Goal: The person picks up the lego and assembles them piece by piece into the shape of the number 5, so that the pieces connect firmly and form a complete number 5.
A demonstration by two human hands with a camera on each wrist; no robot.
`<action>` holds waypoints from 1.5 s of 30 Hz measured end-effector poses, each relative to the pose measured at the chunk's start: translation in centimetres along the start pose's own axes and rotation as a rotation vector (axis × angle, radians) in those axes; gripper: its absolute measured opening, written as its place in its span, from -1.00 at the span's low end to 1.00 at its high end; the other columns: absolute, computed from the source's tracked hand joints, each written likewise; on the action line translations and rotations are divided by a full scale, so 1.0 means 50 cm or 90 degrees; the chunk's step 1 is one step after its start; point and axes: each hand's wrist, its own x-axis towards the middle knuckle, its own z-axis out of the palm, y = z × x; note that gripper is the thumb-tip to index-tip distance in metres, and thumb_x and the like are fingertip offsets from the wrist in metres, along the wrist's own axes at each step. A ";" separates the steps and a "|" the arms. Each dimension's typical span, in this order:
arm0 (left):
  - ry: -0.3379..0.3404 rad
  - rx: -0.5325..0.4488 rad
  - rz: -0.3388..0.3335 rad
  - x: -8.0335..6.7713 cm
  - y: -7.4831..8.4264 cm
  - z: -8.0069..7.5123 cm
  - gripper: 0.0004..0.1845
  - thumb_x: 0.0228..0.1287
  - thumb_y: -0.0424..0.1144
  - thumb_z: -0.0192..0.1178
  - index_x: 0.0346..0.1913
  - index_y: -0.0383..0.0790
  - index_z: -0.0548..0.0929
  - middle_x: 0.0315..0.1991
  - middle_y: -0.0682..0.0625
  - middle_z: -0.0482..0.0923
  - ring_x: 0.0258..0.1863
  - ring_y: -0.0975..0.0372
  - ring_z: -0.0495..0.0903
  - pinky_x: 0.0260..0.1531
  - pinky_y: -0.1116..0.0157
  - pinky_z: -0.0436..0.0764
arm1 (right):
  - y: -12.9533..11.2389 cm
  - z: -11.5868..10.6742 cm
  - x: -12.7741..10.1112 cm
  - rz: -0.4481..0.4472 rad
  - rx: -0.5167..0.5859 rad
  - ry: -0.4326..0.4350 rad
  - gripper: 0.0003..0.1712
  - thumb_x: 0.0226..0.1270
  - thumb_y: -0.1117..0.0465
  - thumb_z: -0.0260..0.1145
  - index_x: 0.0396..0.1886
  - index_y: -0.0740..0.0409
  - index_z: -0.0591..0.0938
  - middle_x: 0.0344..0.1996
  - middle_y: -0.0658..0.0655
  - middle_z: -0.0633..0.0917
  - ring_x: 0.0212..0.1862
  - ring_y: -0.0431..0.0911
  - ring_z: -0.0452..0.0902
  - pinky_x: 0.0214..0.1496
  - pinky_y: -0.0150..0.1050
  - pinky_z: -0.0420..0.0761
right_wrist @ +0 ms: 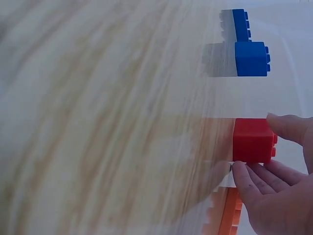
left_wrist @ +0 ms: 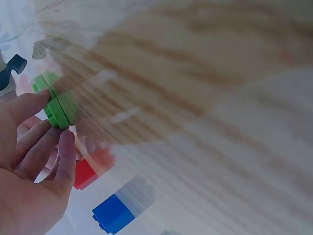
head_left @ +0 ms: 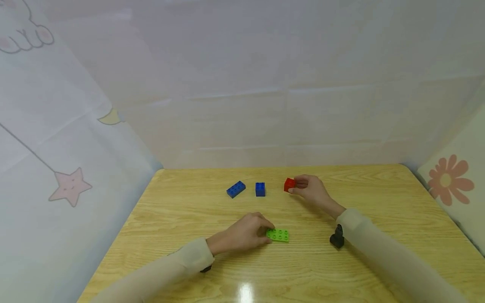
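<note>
My left hand [head_left: 248, 232] pinches the left end of a flat light-green toy brick [head_left: 281, 235] between thumb and fingers, low over the table. Its studs face up in the head view. Farther back, my right hand [head_left: 313, 192] holds a red toy brick [head_left: 289, 184], the thumb on one side and the fingers on the opposite side. In the right wrist view the red brick [right_wrist: 253, 140] stands upright on the table, studs up. To its left are a small blue brick [head_left: 260, 189] and a longer blue brick [head_left: 236, 189] lying at an angle.
An orange brick [right_wrist: 229, 213] shows beyond the right fingers in the right wrist view; the head view hides it. The wooden table [head_left: 182, 210] meets patterned cloth walls [head_left: 242, 126] at the back and sides. Dark wrist devices [head_left: 337, 237] hang under the sleeves.
</note>
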 end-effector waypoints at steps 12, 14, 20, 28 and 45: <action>0.008 -0.062 -0.020 0.028 -0.014 -0.005 -0.63 0.38 -0.09 0.44 0.17 -0.13 0.80 0.02 0.05 0.83 -0.11 0.46 0.69 -0.14 0.55 0.62 | -0.013 0.003 0.008 0.001 -0.003 0.007 -0.41 0.43 0.20 0.46 0.34 0.40 0.56 0.23 0.44 0.68 0.23 0.27 0.68 0.26 0.09 0.71; 0.016 -0.088 -0.034 0.034 -0.022 -0.004 -0.63 0.36 -0.09 0.47 0.16 -0.13 0.81 0.02 0.05 0.83 -0.10 0.47 0.72 -0.14 0.56 0.65 | -0.011 0.004 0.010 0.000 0.001 0.009 -0.42 0.43 0.21 0.46 0.33 0.41 0.57 0.23 0.44 0.68 0.23 0.27 0.68 0.26 0.09 0.71; 0.036 -0.124 -0.054 0.050 -0.043 0.000 -0.62 0.32 -0.10 0.50 0.14 -0.11 0.81 0.02 0.07 0.83 -0.15 0.52 0.73 -0.17 0.58 0.65 | -0.004 0.007 0.015 0.006 0.016 0.018 -0.45 0.42 0.23 0.46 0.32 0.36 0.59 0.22 0.41 0.70 0.23 0.25 0.68 0.28 0.10 0.70; 0.032 -0.135 -0.054 0.054 -0.038 -0.010 -0.60 0.31 -0.13 0.50 0.17 -0.14 0.80 0.00 0.05 0.84 -0.23 0.52 0.71 -0.23 0.56 0.65 | -0.005 0.001 0.018 0.006 0.028 0.021 -0.45 0.42 0.19 0.47 0.32 0.30 0.62 0.23 0.37 0.71 0.26 0.23 0.68 0.33 0.10 0.66; 0.029 -0.142 -0.067 0.056 -0.045 0.003 -0.59 0.29 -0.11 0.52 0.17 -0.13 0.80 0.03 0.06 0.83 -0.15 0.49 0.75 -0.16 0.57 0.66 | -0.033 -0.031 -0.030 -0.005 0.083 -0.047 -0.36 0.34 0.07 0.55 0.36 0.18 0.64 0.23 0.28 0.74 0.27 0.13 0.71 0.25 -0.03 0.73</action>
